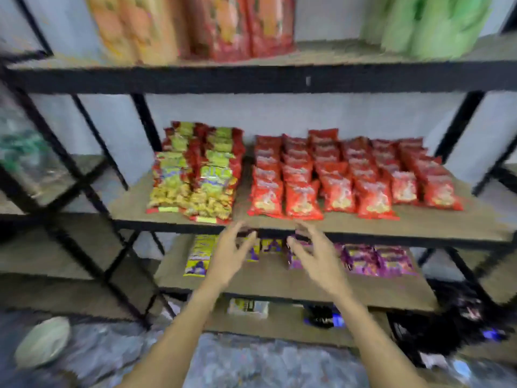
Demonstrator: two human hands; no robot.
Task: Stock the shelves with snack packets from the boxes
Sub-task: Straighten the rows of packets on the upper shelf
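Observation:
A black metal rack with wooden shelves fills the blurred head view. On the middle shelf (419, 222) stand rows of red and yellow-green packets (195, 175) on the left and several rows of red packets (349, 175) on the right. Below it, another shelf (279, 281) carries yellow and purple packets (198, 256) and purple packets (377, 260). My left hand (229, 253) and my right hand (313, 250) are raised side by side just under the middle shelf's front edge, palms facing each other, fingers spread and loosely bent, holding nothing.
The top shelf (335, 51) has tall orange, red and green bags. The lowest shelf carries a pale box (247, 308) and a dark packet (321, 317). A black bag (453, 326) lies at lower right, a pale round object (42, 343) on the floor at lower left.

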